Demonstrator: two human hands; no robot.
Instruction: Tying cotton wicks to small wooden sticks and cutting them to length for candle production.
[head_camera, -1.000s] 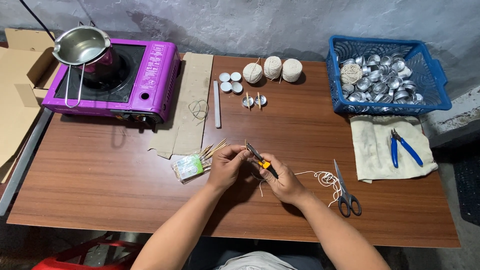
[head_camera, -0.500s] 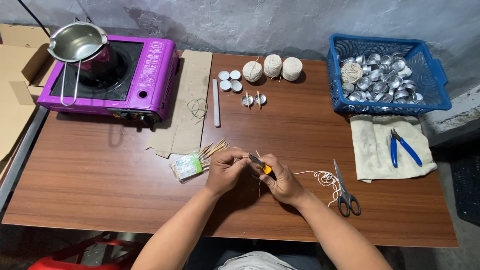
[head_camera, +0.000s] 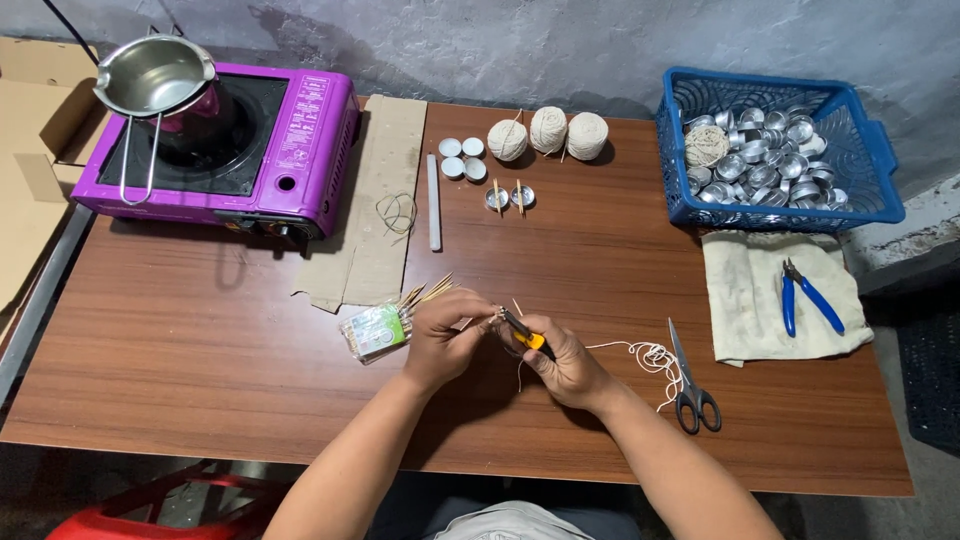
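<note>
My right hand (head_camera: 570, 365) grips small pliers with yellow and black handles (head_camera: 524, 332), their tip pointing up-left toward my left hand (head_camera: 440, 335). The left hand's fingers pinch a small item at the pliers' tip; it is too small to identify. A thin stick pokes out between the hands. White string (head_camera: 640, 355) trails from under my right hand to the right. A clear packet of wooden sticks (head_camera: 385, 328) lies just left of my left hand.
Black scissors (head_camera: 690, 385) lie at the right. Blue pliers (head_camera: 805, 297) rest on a cloth (head_camera: 750, 315). A blue basket (head_camera: 870, 180) holds several metal cups. Three string balls (head_camera: 547, 130), small cups (head_camera: 460, 158), a white rod (head_camera: 433, 200) and a purple stove (head_camera: 300, 140) with pot (head_camera: 150, 75) sit behind.
Both hands have shifted a little toward me and stayed together. The pliers have tilted lower, closer to the left hand's fingers.
</note>
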